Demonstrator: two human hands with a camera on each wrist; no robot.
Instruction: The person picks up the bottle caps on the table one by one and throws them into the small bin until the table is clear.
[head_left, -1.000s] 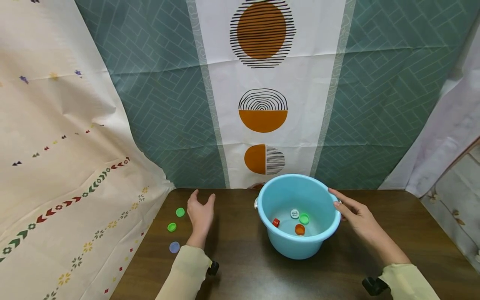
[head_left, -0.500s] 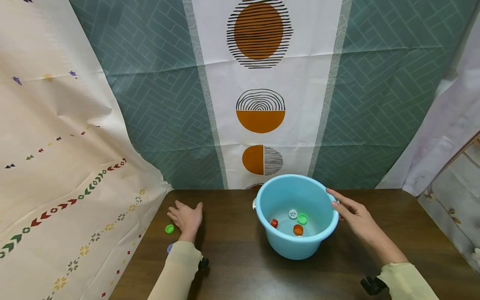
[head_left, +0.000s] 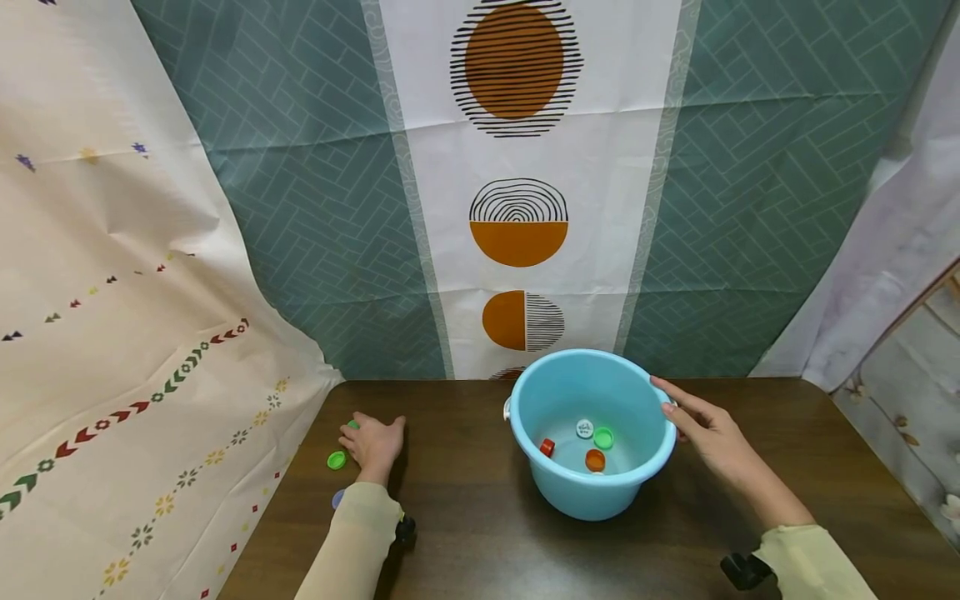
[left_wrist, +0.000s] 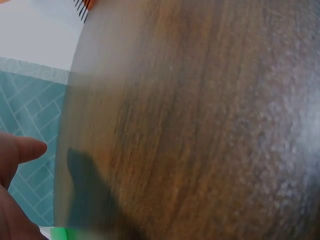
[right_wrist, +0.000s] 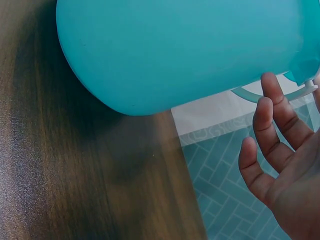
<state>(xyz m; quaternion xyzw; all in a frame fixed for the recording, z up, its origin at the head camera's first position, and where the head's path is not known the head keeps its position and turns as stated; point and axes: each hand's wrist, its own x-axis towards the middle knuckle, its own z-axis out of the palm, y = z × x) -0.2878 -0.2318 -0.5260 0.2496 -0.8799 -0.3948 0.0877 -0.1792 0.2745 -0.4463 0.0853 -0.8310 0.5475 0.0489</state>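
Observation:
At the left of the table, my left hand reaches over the far green bottle cap, fingertips right at it and thumb spread away. In the left wrist view only the thumb and part of the hand show, with a bit of green at the bottom edge. My right hand holds the rim of a light blue bucket, thumb on the rim and fingers against the outside by the handle. Inside the bucket lie a white cap, a green cap, an orange cap and a red cap.
Nearer along the table's left side lie a second green cap and a purple-blue cap, the latter partly hidden by the left sleeve. Patterned cloths hang behind the brown wooden table and at both sides.
My left hand has moved left and lowered onto the far green cap, its sleeve now partly covering the purple-blue cap. The right hand stays at the bucket. The head view has shifted slightly.

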